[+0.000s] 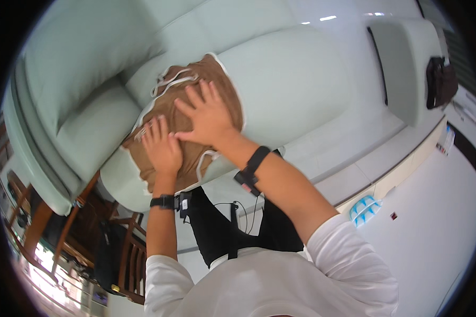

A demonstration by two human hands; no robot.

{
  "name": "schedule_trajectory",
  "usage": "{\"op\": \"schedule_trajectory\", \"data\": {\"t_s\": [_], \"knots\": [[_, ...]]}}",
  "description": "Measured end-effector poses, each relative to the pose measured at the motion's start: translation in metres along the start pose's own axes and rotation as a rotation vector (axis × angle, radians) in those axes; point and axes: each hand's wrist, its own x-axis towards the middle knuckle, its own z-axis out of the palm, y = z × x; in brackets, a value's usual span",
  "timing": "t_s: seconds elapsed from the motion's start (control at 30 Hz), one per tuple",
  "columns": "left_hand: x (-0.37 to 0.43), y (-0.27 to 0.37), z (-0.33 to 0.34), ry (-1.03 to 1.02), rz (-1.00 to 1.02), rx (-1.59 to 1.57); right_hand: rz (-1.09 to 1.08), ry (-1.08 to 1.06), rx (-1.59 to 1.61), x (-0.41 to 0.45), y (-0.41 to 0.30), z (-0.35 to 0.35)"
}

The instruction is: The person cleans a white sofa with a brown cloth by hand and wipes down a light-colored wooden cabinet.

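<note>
A brown cloth apron or similar fabric piece [232,103] with white edging lies spread on the pale green sofa seat [293,79]. Its white ties show at the top, and another white tie hangs near the seat's front edge. My right hand [208,115] rests flat on the upper middle of the cloth, fingers spread. Lower and to the left, my left hand [163,148] presses palm down on it, fingers fairly straight and the thumb near my right thumb. Light lettering or print on the cloth is partly covered by my left fingertips. Neither hand grips anything.
A large sofa cushion [91,51] leans behind the cloth. Wooden chairs [133,253] stand at the lower left. A dark bag [441,83] sits on the sofa's far right end. On the floor lies a blue-and-white item [365,210]. Straps with small devices circle both forearms, with cables hanging.
</note>
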Motion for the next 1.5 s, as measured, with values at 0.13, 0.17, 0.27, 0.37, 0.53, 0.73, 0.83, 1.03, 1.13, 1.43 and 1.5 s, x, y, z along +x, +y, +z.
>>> {"op": "schedule_trajectory", "data": {"t_s": [0.13,0.17,0.27,0.37,0.53,0.73,0.83,1.03,1.13,1.43,1.5], "knots": [[0.085,0.124,0.007,-0.026,0.176,-0.051,0.177,0.049,-0.251,-0.013,0.109,-0.083],[0.101,0.154,0.01,-0.02,0.212,-0.053,0.209,0.094,-0.298,-0.019,0.134,-0.095],[0.133,0.224,0.021,0.027,0.243,-0.081,0.29,0.212,-0.471,-0.04,0.19,-0.122],[0.129,0.246,0.024,0.032,0.216,-0.212,0.327,0.182,-0.603,-0.058,0.208,-0.127],[0.088,0.217,0.016,-0.047,0.339,-0.348,0.201,0.08,-0.606,-0.099,0.176,-0.087],[0.006,0.108,0.002,-0.075,0.278,-0.351,0.119,-0.069,-0.558,-0.105,0.031,-0.005],[-0.063,-0.016,0.011,-0.134,0.126,-0.281,0.024,-0.18,-0.346,-0.1,-0.094,0.072],[-0.135,-0.212,-0.037,-0.064,-0.06,-0.213,-0.253,-0.201,-0.081,-0.014,-0.234,0.149],[-0.112,-0.242,-0.032,-0.109,-0.189,-0.344,-0.242,-0.275,0.026,0.037,-0.242,0.156],[-0.051,-0.143,-0.012,0.073,0.002,-0.346,-0.077,-0.108,-0.05,0.024,-0.147,0.102],[-0.027,-0.089,-0.013,0.01,0.002,-0.394,-0.016,-0.08,-0.098,0.017,-0.107,0.066]]}}
